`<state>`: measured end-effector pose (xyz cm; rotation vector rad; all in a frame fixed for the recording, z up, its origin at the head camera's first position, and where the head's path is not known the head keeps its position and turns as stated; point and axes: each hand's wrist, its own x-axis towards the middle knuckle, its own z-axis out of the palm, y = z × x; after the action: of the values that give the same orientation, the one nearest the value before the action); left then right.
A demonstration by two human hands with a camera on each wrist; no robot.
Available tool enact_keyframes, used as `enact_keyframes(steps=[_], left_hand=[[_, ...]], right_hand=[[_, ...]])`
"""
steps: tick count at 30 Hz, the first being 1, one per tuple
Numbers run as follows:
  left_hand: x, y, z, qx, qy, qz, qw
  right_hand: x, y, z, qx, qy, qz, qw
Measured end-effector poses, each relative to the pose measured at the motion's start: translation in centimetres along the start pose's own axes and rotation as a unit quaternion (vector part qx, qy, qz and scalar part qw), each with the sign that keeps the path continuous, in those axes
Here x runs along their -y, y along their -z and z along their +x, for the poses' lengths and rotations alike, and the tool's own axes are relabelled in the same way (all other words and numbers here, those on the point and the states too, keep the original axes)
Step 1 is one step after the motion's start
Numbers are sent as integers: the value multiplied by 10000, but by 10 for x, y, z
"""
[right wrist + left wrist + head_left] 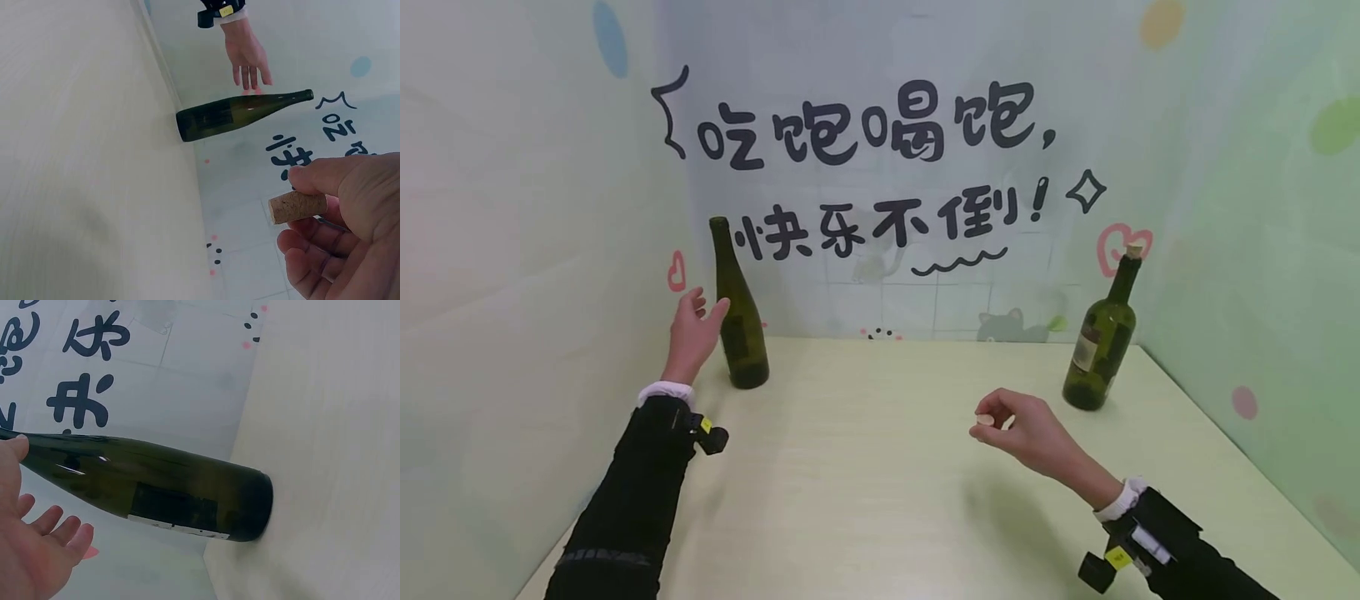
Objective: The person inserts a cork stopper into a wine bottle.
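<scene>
A tall green glass bottle (743, 333) with an uncorked mouth stands upright at the left of the table. Close beside it, my left hand (696, 333) is raised with its fingers spread and curved loosely, gripping nothing. In the left wrist view the thumb lies near the neck of the bottle (156, 481); whether it touches cannot be told. My right hand (1026, 429) pinches a cork (297, 207) between thumb and fingers above the table. The right wrist view shows one end of the cork sticking out past the fingers.
A second green bottle (1097, 342), with a label and a cork (1133, 250) in its mouth, stands at the right of the table (865, 467). Printed wall panels (880, 50) close off the back and both sides.
</scene>
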<state>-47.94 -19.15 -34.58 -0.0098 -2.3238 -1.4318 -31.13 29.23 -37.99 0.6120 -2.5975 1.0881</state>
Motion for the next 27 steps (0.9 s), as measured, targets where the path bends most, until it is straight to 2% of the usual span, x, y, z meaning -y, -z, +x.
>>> enact_keyframes(steps=[8, 14, 20, 27], left_hand=[[1, -15, 17, -312, 252, -432, 9983], [0, -26, 26, -511, 337, -513, 9968], [-2, -35, 27, -528, 337, -370, 9973], [-3, -47, 33, -446, 380, -585, 9966]], right_hand=[[22, -3, -1, 253, -29, 161, 9995], [39, -1, -7, 305, 37, 192, 9993], [45, -4, -12, 475, 302, 307, 9979], [47, -2, -13, 599, 292, 319, 9973]])
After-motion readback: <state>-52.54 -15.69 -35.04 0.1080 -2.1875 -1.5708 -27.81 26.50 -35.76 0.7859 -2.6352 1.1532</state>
